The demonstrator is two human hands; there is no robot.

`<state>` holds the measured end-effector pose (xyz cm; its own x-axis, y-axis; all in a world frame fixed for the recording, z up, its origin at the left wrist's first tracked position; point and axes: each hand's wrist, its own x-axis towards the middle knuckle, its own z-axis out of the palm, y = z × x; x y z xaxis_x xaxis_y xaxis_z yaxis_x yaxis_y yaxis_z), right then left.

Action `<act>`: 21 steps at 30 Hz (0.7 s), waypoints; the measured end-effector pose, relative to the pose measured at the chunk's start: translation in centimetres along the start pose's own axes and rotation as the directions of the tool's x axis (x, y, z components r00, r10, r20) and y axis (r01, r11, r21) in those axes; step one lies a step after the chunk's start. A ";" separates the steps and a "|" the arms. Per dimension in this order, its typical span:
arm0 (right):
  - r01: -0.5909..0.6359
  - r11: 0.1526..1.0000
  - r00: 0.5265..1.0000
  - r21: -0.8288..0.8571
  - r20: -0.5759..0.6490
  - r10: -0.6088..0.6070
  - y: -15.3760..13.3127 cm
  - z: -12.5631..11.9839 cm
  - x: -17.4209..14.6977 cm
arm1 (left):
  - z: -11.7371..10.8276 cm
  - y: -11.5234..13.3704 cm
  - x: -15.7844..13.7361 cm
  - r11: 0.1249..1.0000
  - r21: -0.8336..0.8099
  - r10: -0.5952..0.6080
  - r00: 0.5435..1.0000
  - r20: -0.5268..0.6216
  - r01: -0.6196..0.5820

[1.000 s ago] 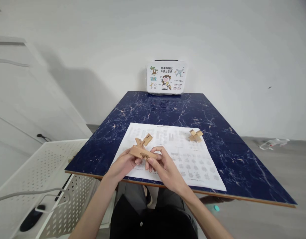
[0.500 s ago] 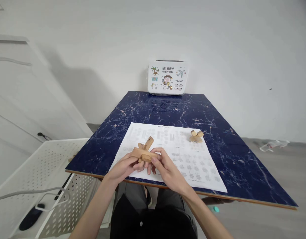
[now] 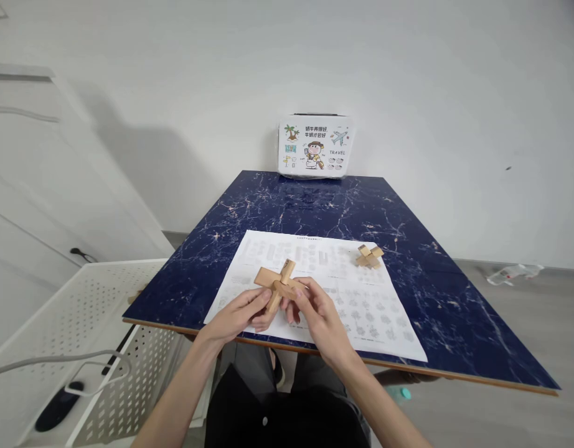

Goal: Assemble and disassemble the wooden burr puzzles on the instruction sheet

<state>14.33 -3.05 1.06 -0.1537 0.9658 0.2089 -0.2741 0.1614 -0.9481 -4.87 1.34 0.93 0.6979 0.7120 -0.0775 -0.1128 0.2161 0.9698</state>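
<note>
Between both hands is a wooden burr puzzle (image 3: 281, 285), its bars crossing one another, with a dark mark on the upper bar. My left hand (image 3: 243, 313) grips its left and lower side, thumb on top. My right hand (image 3: 320, 316) pinches the right end, and its lower fingers curl underneath. The puzzle is held above a white printed sheet (image 3: 385, 330) covered in small grey diagrams. A second, smaller wooden puzzle (image 3: 370, 256) rests on the sheet's upper right corner, apart from the hands.
The sheet lies on a blue marbled table (image 3: 310, 208). A white case (image 3: 314, 147) with cartoon prints stands at the back against the wall. Left of the table is a white perforated basket (image 3: 123, 373), with a black computer mouse (image 3: 59, 407) and a cable nearby.
The wooden puzzle has been turned in my hands, so its bars now form a flatter cross facing up. My left thumb and right fingers have shifted on it. The smaller puzzle stays put.
</note>
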 end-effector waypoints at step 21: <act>-0.121 0.986 0.760 0.113 -0.629 0.165 -2.2 -12.6 -5.6 | 0.7 0.9 0.3 0.996 0.091 0.015 0.992 -0.124 -0.004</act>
<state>27.78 -6.24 -1.06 0.4347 0.8883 -0.1482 -0.3587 0.0198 -0.9332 -4.24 1.33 1.95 0.6027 0.7928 -0.0911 -0.0507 0.1520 0.9871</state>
